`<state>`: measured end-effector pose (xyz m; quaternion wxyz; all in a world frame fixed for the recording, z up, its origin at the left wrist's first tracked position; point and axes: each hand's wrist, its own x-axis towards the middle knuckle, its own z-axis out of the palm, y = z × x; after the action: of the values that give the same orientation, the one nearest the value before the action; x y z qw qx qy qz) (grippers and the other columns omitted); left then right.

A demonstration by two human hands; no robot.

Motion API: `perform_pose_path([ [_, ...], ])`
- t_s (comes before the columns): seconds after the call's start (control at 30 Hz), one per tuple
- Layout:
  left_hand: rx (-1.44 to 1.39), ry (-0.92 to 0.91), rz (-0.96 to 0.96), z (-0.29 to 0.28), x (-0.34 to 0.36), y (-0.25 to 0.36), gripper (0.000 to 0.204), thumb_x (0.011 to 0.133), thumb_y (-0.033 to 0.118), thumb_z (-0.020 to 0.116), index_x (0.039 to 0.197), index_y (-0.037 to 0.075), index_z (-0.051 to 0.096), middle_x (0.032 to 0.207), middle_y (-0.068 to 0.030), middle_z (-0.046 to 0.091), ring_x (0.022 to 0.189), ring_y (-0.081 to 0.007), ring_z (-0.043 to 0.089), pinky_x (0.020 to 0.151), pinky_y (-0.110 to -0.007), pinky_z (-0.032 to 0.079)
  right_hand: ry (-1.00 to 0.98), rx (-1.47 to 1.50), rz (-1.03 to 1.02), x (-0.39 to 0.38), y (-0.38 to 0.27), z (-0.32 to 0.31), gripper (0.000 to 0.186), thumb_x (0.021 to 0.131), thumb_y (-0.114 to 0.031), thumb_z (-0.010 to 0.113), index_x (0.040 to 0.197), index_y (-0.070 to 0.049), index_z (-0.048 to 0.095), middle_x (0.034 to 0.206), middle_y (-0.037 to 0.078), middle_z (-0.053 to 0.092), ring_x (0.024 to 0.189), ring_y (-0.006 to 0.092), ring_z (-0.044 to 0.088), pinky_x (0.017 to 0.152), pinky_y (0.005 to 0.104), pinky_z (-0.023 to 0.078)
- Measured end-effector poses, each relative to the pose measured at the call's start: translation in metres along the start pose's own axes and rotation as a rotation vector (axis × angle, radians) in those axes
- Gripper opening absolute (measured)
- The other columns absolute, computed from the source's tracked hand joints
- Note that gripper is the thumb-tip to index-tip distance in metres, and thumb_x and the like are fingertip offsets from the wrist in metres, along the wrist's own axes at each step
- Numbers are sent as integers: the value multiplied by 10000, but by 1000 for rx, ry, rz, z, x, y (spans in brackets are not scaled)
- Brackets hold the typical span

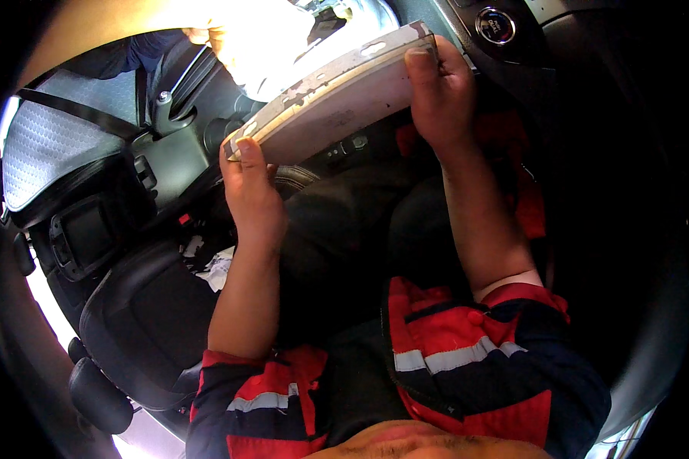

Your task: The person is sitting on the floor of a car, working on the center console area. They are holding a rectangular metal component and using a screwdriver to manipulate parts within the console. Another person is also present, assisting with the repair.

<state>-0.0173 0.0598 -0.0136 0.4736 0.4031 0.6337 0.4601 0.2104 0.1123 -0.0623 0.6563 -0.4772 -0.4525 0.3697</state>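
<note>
A long, flat, slightly curved panel (329, 103) spans the upper middle, tilted higher on the right, with a pale edge strip blotched grey and white. My left hand (251, 191) is closed on its left end, thumb on the near face. My right hand (444, 103) grips the right end the same way. Both forearms come up from red and dark sleeves over my dark-clothed lap. Just beyond the panel is a bright, washed-out white area whose details I cannot make out.
Another person's arm (115, 23) reaches across the top left. Around me are a car seat (134, 321), a screen unit (84, 233), a console with a lever (164, 107), a textured grey surface (61, 145) and dark trim with a round button (494, 27).
</note>
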Motion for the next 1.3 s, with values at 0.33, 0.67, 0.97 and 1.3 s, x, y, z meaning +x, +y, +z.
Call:
perform_pose_path([
  [0.33,2,25,-22,1,-1,3,527,998,476,435,1320,62,393,1217,-77,526,1068,-161,523,884,-322,431,2,-4,8,0,-3,1,352,851,-370,701,805,-36,601,658,-10,556,632,75,498,578,270,431],
  [0.67,-82,-33,19,6,-5,8,483,1005,455,433,1275,54,411,1193,-78,538,1068,-157,527,920,-314,422,16,-92,-41,0,1,0,357,850,-370,694,782,-37,586,625,14,541,609,94,498,565,290,435],
  [0.97,-71,-30,24,6,-4,11,448,1016,415,431,1258,39,420,1185,-93,538,1082,-168,526,938,-320,427,37,-87,-21,-1,1,2,374,839,-386,697,802,-27,597,649,19,559,624,101,512,584,295,449],
  [1.3,2,-17,29,4,-4,10,442,1025,395,414,1254,18,423,1206,-113,523,1089,-190,527,948,-355,438,36,-120,-39,0,3,1,437,832,-451,687,807,-26,587,646,43,562,620,121,509,580,307,449],
])
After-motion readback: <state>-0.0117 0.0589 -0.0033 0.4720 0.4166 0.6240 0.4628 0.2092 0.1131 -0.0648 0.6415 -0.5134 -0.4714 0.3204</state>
